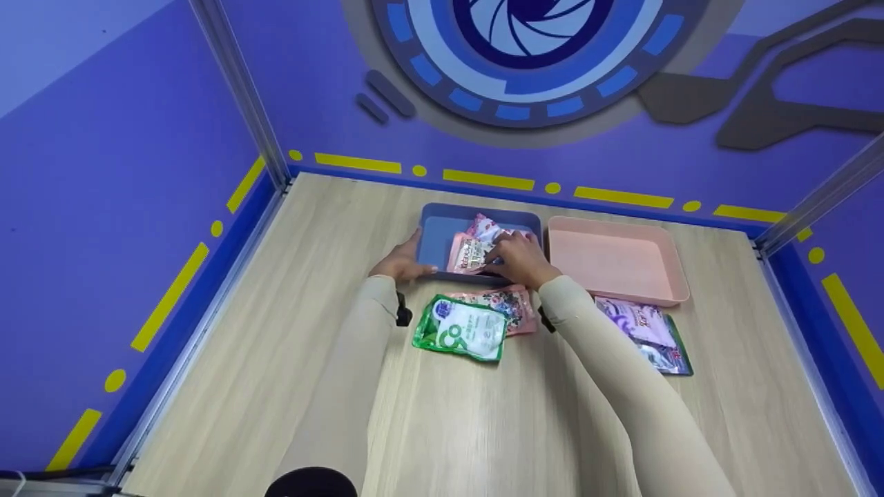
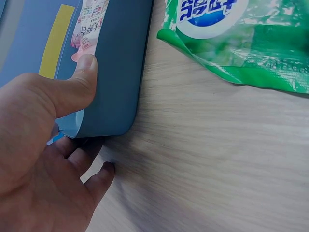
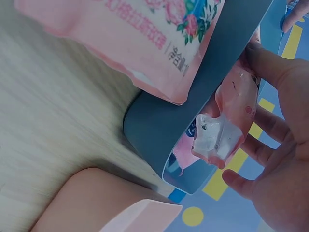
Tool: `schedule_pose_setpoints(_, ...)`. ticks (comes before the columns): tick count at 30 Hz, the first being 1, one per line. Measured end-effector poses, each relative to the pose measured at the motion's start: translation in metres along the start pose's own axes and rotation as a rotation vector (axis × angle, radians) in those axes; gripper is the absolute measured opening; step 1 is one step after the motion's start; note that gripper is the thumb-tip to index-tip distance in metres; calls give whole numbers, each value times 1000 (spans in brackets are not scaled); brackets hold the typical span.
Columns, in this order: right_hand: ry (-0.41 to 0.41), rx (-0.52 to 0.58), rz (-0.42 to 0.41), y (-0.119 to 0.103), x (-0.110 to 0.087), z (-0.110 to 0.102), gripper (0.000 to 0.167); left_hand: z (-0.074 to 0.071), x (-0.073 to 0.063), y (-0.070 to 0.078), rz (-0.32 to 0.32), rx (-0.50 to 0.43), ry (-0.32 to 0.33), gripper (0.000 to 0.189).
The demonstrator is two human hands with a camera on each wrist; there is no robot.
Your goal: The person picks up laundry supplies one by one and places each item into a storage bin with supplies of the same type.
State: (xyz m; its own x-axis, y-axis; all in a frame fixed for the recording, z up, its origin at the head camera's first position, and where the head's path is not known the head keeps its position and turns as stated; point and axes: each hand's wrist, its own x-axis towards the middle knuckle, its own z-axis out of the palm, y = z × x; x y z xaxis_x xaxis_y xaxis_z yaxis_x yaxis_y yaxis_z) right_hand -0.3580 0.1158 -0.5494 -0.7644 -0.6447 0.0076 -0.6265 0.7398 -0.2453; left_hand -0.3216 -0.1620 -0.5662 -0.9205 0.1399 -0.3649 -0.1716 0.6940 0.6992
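A blue-grey plastic bin (image 1: 436,235) stands toward the back of the table. My left hand (image 1: 402,264) grips its near left corner, thumb (image 2: 87,79) over the rim and fingers round the outside. Inside the bin, my right hand (image 1: 519,259) holds a pink pouch (image 3: 237,92) between thumb and fingers. Another pink-and-white pouch (image 1: 486,226) lies behind it, partly hidden by the hand. In front of the bin, a green-and-white pouch (image 1: 463,330) overlaps a pink floral pouch (image 1: 523,314), whose end is close against the bin's wall in the right wrist view.
A pink bin (image 1: 615,259) with no pouches inside stands right of the blue one. In front of it a purple pouch (image 1: 642,323) lies over a dark-edged pouch (image 1: 673,357). Purple wall panels (image 1: 331,103) enclose the table (image 1: 456,421) at the back and sides.
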Motion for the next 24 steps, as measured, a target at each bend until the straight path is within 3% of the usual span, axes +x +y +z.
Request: schedule_pose_setpoints(24,-19,42,3,8,-2,3,14,1,3,0,-20,0,5,103)
